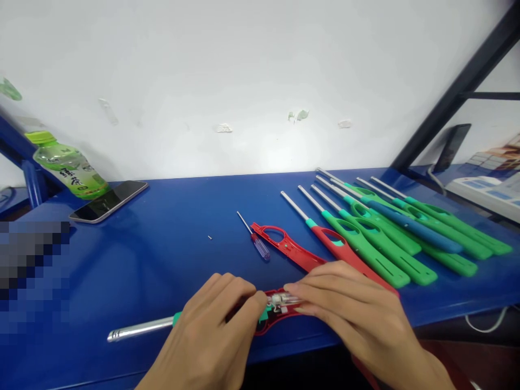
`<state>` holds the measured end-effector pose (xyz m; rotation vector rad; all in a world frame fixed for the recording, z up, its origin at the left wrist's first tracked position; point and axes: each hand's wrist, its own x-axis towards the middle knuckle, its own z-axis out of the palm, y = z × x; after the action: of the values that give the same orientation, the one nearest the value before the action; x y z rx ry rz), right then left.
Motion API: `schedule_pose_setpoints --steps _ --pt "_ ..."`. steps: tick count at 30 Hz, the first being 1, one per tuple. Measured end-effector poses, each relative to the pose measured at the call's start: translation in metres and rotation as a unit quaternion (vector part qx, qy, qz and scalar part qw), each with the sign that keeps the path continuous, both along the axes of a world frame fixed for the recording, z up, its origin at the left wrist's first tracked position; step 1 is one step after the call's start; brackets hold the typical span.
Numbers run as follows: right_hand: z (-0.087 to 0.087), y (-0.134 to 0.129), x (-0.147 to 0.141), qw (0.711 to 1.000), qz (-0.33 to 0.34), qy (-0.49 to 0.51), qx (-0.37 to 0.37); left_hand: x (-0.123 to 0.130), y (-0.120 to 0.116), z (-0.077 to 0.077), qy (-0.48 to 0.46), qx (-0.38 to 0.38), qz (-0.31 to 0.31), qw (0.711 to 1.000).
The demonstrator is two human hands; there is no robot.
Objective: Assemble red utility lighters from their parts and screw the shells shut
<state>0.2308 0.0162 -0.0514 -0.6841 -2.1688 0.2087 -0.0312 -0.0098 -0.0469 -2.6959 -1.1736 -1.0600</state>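
Observation:
An opened red gas lighter [280, 316] lies at the table's front edge, its metal barrel [142, 329] pointing left and its inner parts exposed. My left hand [215, 327] is closed around its trigger section, covering much of it. The fingers of my right hand [353, 303] pinch the clear fuel tank [287, 299] inside the shell; the handle end is hidden under that hand. Just beyond my hands is the loose red shell half [298, 253], partly covered by my right hand. Beside it rests a small screwdriver [260, 246] with a purple clear handle.
Several green lighters [377, 254], a red one [345, 249] and a blue one [414, 225] lie in a row at right. A tiny metal piece [210, 237] sits mid-table. Back left are a phone [109, 202] and a green-capped bottle [69, 168]. A white wall closes the back.

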Motion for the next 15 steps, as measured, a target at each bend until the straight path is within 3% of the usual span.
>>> schedule_pose_setpoints --steps 8,15 --pt "0.0005 -0.0007 -0.0016 1.000 -0.013 0.007 0.008 0.0003 0.0018 -0.0005 -0.005 0.013 0.001 1.000" --pt "0.0015 -0.0001 -0.0063 0.999 -0.014 -0.004 -0.037 0.0021 0.0034 0.0003 -0.039 0.035 0.039 0.998"
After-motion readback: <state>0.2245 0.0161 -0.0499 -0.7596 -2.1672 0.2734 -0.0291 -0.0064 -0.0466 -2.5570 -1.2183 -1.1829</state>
